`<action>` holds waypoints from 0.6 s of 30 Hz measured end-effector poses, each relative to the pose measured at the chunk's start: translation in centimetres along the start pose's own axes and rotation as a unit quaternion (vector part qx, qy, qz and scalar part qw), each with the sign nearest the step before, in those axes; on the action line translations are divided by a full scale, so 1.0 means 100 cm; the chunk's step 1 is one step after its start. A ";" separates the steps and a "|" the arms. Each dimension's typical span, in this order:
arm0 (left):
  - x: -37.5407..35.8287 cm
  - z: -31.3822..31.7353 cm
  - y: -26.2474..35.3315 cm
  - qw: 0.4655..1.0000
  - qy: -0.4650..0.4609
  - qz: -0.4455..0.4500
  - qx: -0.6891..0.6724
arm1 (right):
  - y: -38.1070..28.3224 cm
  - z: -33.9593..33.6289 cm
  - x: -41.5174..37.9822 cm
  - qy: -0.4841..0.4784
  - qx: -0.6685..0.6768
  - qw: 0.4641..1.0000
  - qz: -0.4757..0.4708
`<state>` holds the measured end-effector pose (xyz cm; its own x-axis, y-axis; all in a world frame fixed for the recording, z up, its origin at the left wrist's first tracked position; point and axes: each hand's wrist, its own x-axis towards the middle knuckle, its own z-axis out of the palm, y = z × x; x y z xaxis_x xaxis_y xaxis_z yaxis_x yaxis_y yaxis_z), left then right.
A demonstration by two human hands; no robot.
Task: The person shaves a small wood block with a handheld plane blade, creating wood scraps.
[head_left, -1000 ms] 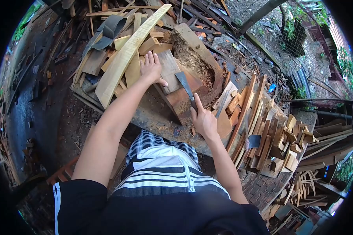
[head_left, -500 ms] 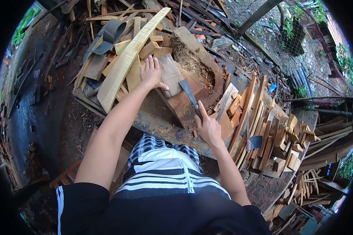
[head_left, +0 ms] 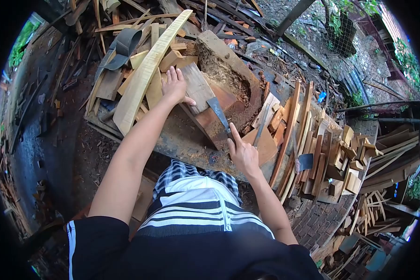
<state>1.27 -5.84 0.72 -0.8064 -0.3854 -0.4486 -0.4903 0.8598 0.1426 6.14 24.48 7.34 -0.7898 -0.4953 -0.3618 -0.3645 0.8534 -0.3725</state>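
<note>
My left hand [head_left: 174, 87] lies flat along the left edge of a short grey-brown wooden board [head_left: 196, 86]. Its fingers are stretched out, and the thumb rests at the board's near left corner. The board lies on a reddish-brown wooden block [head_left: 210, 123]. In my right hand [head_left: 243, 156] is a machete [head_left: 218, 112] with a dark blade that widens toward its tip. My index finger stretches along the machete's back, while the other fingers wrap round its handle, which is mostly hidden. The blade's broad end meets the board's near right corner.
Behind the block is a large hollowed wood chunk [head_left: 233, 53]. A long pale plank [head_left: 149, 70] slants across wood offcuts at left, beside a grey visor cap [head_left: 121, 49]. Thin strips [head_left: 289, 126] and stacked offcuts [head_left: 336, 158] crowd the right side of the worktable.
The view has shifted slightly, moving the scene left. My right hand and the machete have kept nearly the same place against the board. My left hand stays at the board's edge.
</note>
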 end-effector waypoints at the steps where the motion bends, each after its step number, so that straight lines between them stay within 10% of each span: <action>1: 0.001 0.000 -0.001 1.000 -0.003 -0.002 0.004 | -0.002 0.002 0.004 -0.001 0.001 1.000 -0.001; 18: -0.005 0.005 -0.002 1.000 0.013 -0.001 -0.002 | -0.014 0.008 0.020 0.071 -0.022 0.997 -0.027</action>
<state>1.98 -5.68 0.46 -0.8141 -0.3956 -0.4251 -0.4930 0.8577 0.1459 5.43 22.19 6.44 -0.8292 -0.5148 -0.2176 -0.4265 0.8345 -0.3489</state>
